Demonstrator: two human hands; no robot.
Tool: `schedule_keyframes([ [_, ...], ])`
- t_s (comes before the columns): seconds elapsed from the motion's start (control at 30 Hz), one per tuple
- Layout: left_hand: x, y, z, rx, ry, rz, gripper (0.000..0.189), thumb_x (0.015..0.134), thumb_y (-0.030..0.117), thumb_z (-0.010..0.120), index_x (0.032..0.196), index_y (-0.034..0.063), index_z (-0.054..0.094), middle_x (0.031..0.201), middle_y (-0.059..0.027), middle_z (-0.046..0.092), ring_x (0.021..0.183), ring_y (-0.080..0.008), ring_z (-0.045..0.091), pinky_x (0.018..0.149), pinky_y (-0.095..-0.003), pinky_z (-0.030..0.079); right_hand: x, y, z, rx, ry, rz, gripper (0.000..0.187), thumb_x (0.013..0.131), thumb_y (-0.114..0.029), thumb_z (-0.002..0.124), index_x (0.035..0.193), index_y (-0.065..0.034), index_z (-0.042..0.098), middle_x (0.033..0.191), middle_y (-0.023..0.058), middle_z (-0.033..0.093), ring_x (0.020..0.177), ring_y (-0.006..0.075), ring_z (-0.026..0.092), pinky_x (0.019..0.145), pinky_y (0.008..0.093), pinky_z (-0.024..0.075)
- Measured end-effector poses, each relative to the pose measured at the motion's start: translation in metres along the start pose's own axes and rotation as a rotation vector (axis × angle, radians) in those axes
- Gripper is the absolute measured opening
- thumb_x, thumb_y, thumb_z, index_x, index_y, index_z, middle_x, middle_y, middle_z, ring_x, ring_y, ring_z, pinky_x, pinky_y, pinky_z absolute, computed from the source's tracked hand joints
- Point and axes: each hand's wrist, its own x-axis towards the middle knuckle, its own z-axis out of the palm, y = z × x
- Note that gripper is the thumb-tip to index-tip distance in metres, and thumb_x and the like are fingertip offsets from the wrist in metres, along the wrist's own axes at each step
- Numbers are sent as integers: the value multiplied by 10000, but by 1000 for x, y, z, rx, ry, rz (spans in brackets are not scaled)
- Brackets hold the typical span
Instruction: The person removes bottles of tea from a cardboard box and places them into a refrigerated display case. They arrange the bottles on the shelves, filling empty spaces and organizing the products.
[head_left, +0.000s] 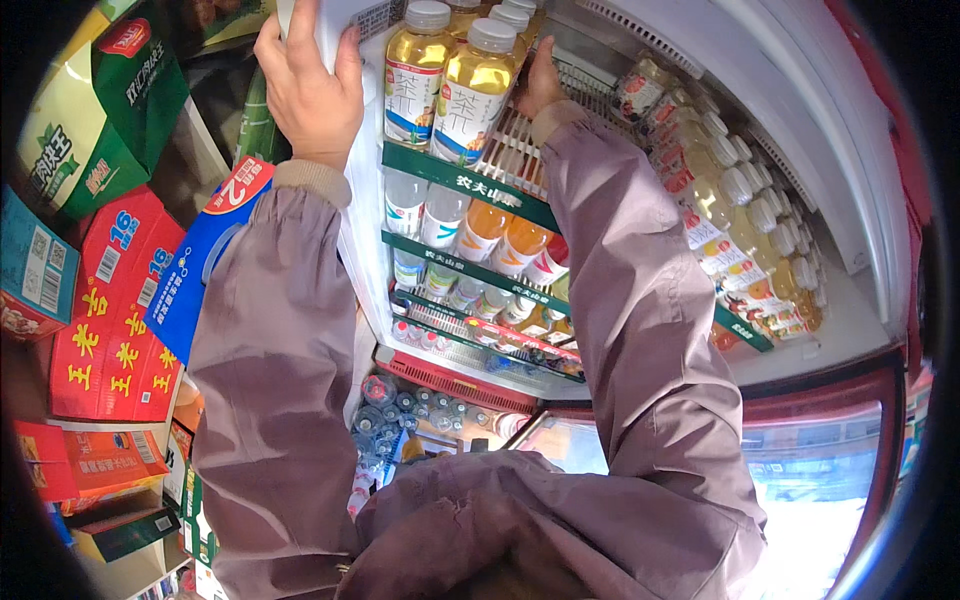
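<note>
My left hand, fingers spread, rests against the white side edge of an upright drinks refrigerator. My right hand reaches in over the top wire shelf, right of the front row of bottles. Its thumb points up, and the bottles partly hide its fingers, so whether it holds anything is unclear. Closest to it is a clear bottle of yellow tea drink with a white cap. A matching tea bottle stands to its left, with several more behind.
Lower shelves hold orange drink bottles and other drinks behind green label strips. More bottles line the right side. An open glass door is at lower right. Red cartons are stacked left; bottled water is below.
</note>
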Motion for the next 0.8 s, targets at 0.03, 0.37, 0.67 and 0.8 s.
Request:
schedule_keyframes([
  [0.03,1,1,-1,10,1,-18,556,892,265,661,1398,165,451,1260,-193,464,1141,-391,514,954,-427,443,-19,-8,12,12,-9,10,717,994,-603,216,1373,-34,433,1349,136,542,1189,304,548,1055,421,412],
  [0.37,5,9,-7,-21,-72,-14,601,869,97,591,1433,82,383,1321,-223,417,1205,-419,448,1009,-426,384,-240,-46,91,-54,-55,229,836,997,-549,362,1404,171,234,1499,275,281,1407,326,283,1159,398,269],
  [0.67,-26,23,-104,-132,-362,-157,463,921,192,621,1367,124,516,1389,-173,463,1210,-284,528,1002,-376,438,-417,-7,56,-522,-542,242,380,965,-217,577,1289,-18,553,1257,123,611,1141,198,586,982,332,459],
  [0.8,-131,50,-220,-271,-394,-601,381,960,83,547,1331,6,515,1283,-128,576,1150,-227,567,1002,-316,430,-440,20,14,-576,-525,383,343,950,-98,573,1281,-13,555,1229,78,616,1144,158,564,981,301,438],
])
